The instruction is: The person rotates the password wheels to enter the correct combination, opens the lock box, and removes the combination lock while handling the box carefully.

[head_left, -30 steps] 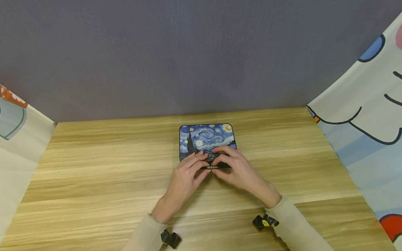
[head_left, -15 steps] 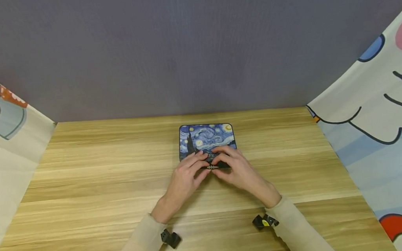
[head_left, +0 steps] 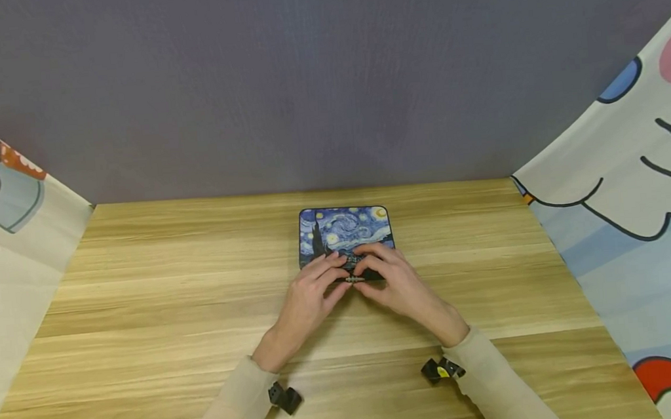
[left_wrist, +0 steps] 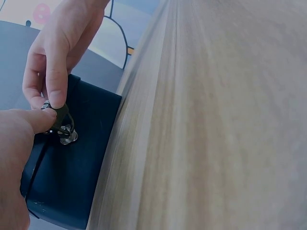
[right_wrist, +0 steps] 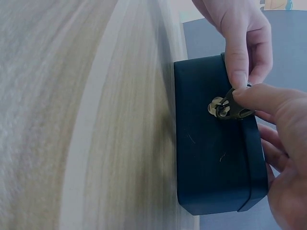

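A dark tin box (right_wrist: 211,158) with a Starry Night picture on its lid (head_left: 345,228) sits on the wooden table. On its near side, a silver latch plate (right_wrist: 214,107) carries a small dark padlock (right_wrist: 238,112). Ridged metal rings, like number dials, show at the padlock's end in the left wrist view. My left hand (head_left: 309,294) pinches the padlock between thumb and forefinger. From the other side, my right hand (head_left: 397,283) pinches it too, its thumb close to the left thumb. Fingers of both hands rest over the lid's near edge. The thumbs partly hide the padlock.
The wooden table (head_left: 171,301) stretches out on both sides of the box. Behind it stands a grey wall (head_left: 303,93). Printed cartoon curtains hang at the left (head_left: 17,294) and right (head_left: 630,265).
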{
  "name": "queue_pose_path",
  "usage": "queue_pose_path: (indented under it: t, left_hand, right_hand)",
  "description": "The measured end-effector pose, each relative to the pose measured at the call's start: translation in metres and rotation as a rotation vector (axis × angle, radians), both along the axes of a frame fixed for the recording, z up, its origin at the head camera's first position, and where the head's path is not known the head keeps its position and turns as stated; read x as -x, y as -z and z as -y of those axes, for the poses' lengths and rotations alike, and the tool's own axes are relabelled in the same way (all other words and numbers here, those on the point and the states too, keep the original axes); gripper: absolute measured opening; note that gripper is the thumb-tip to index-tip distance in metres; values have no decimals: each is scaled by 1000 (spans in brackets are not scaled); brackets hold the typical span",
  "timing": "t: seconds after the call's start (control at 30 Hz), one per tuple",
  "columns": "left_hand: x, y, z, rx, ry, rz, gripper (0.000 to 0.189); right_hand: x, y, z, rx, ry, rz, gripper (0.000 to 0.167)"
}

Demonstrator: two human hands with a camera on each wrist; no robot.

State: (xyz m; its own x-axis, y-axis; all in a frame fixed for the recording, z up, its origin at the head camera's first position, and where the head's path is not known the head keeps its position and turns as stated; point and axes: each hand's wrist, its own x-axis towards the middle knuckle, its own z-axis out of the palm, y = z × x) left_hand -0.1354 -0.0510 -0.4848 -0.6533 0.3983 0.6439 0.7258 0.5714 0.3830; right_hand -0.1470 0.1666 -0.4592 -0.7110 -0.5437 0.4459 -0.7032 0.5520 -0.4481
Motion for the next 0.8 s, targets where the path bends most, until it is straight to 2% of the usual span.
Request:
queue_pose_path:
  t: [0.33, 0.53, 0.8]
  left_hand:
    - [0, 0, 0, 10, -3, 19, 18]
    - [0, 0, 0, 9, 0, -2, 18]
    - [-1, -1, 0, 9, -6, 1, 18]
  right_hand:
    - [0, 0, 0, -1, 2, 1, 21]
    - [0, -1, 0, -4, 5, 0, 20]
    - [-1, -2, 0, -3, 23, 44, 19]
